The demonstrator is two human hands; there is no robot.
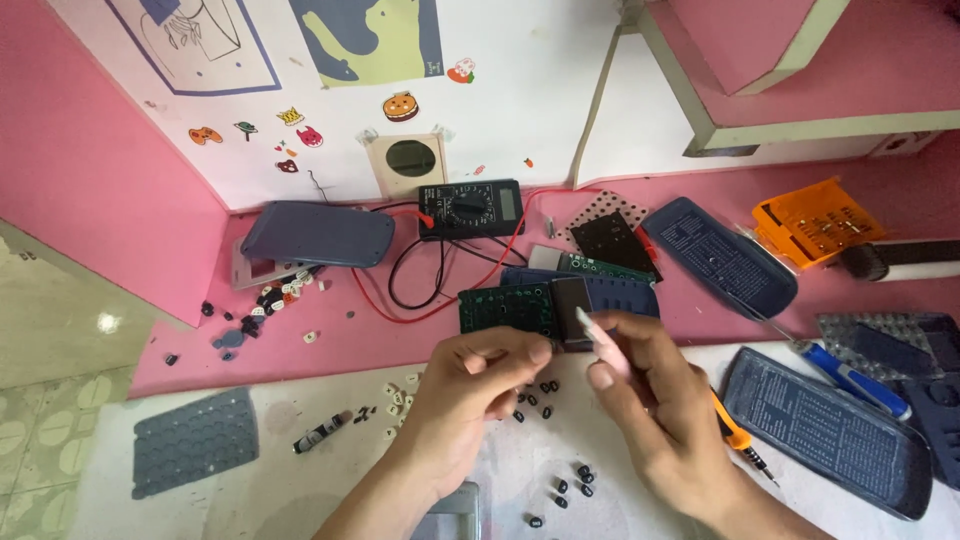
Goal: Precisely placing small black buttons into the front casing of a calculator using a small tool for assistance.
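Both hands meet above the pink desk [330,355]: left hand [470,390] pinches a green circuit board [505,310] with its small dark screen [570,300], steadying it, while right hand [650,400] grips a thin pale tool [592,328] whose tip touches the screen.

Loose black buttons [560,487] litter the white mat [300,400]; its near-left part lies open.

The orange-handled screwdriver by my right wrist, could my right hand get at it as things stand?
Probably yes. The orange-handled screwdriver lies in the open right beside the right hand, nothing on top of it. But that hand's fingers already pinch a small pale tool, which would need setting down first.
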